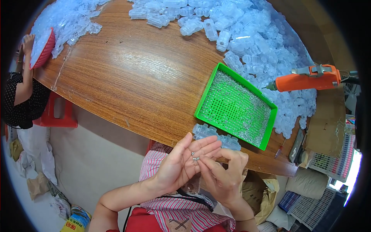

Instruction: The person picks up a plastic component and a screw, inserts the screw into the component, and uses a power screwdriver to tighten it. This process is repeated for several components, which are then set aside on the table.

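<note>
The left hand (176, 167) lies open, small metal screws (196, 158) in its palm; the right hand (226, 176) pinches one. They should be light, rigid, slippery, best gripped by the head. Beyond, a green tray (267, 140) holds more.

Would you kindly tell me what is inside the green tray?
Small metal pieces lie in the green tray; its holed floor shows between them; anything beneath dense patches is covered.
</note>
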Motion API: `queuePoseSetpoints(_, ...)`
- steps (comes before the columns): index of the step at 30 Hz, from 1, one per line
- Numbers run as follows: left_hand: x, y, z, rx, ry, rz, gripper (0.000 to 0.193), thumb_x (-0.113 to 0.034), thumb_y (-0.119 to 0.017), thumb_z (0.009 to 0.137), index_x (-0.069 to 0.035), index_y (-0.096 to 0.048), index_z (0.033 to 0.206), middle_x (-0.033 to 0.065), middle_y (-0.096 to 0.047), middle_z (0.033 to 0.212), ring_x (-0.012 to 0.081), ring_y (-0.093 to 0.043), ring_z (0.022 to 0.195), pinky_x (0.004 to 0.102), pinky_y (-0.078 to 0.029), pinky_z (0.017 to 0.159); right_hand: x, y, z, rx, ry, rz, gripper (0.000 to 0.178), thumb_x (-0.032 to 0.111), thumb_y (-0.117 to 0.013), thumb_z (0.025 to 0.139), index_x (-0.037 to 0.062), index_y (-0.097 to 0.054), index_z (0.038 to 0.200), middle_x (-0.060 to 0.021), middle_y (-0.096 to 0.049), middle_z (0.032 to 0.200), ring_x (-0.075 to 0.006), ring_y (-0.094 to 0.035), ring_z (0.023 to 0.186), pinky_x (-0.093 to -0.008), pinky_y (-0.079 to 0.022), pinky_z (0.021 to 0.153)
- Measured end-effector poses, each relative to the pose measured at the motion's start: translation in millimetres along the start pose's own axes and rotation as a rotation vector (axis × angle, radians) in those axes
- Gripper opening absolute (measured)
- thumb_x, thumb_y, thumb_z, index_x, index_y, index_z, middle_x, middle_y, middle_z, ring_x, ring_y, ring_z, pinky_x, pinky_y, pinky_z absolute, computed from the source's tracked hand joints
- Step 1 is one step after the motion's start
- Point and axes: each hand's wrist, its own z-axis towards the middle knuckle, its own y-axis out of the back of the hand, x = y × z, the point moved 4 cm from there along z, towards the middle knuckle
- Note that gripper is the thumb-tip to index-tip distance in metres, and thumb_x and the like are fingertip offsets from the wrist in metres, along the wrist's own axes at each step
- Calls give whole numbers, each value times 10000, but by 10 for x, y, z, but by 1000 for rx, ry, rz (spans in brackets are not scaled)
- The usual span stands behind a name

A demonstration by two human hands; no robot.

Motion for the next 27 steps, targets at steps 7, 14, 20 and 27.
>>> queuePoseSetpoints(7,20,68,-23,-6,-30,-39,597,-405,-227,1007,52,-318,1380,193,-407,1397,233,-468,1241,363,-376,1053,-62,-114,2,10,-153,208,220,22,-737,652,95,-676,851,-61,-530,908,-222,-471,848,-318,-397,707)
queuePoseSetpoints(14,5,241,-89,-174,-27,151,383,-247,-379,998,47,-469,1226,165,-563,1192,202,-589,1072,320,-473,949,-334,-154,246,-173,-100,145,161,59,-736,668,104,-655,800,-39,-537,894,-230,-464,867,-346,-356,749)
queuePoseSetpoints(20,21,236,-81,-207,23,169,380,-216,-398,994,65,-452,1244,174,-557,1211,210,-580,1098,320,-471,963,-424,-288,385,-42,29,12,163,98,-725,704,101,-653,849,-30,-531,1023,-255,-439,951,-382,-325,806)
queuePoseSetpoints(27,-23,204,-75,-228,-15,136,409,-219,-400,994,83,-424,1269,192,-531,1250,217,-563,1132,314,-461,980,-394,-337,459,13,83,-9,159,94,-710,713,104,-650,860,-30,-527,1032,-252,-442,957,-390,-325,813)
